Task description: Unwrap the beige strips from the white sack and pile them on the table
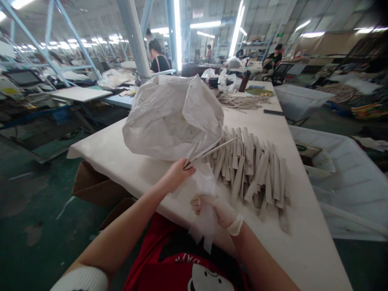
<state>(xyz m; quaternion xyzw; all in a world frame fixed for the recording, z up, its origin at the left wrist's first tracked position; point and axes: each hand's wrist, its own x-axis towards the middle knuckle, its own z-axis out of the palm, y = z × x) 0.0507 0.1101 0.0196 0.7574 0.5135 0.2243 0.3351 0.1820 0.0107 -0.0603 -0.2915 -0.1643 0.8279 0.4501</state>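
Note:
My left hand [178, 174] is closed around a few thin, pale strips [216, 148] that stick out up and to the right. A small dark bit shows at its fingers, too small to name. Lower and to the right, my right hand [216, 208], in a whitish glove, grips a piece of thin translucent plastic [206, 182] whose ends hang over the table's edge. Just beyond both hands stands a large white plastic bag [163, 125], its mouth towards me. Many folded beige fabric strips [248, 161] lie in a heap to the right of the bag.
The cream-covered table [303, 226] carries more loose strips [242, 101], a dark bottle [244, 81] and a flat dark object [273, 112] farther back. White plastic bins [351, 173] stand along its right side. A cardboard box [93, 180] sits below on the left. A seated person [159, 60] is beyond.

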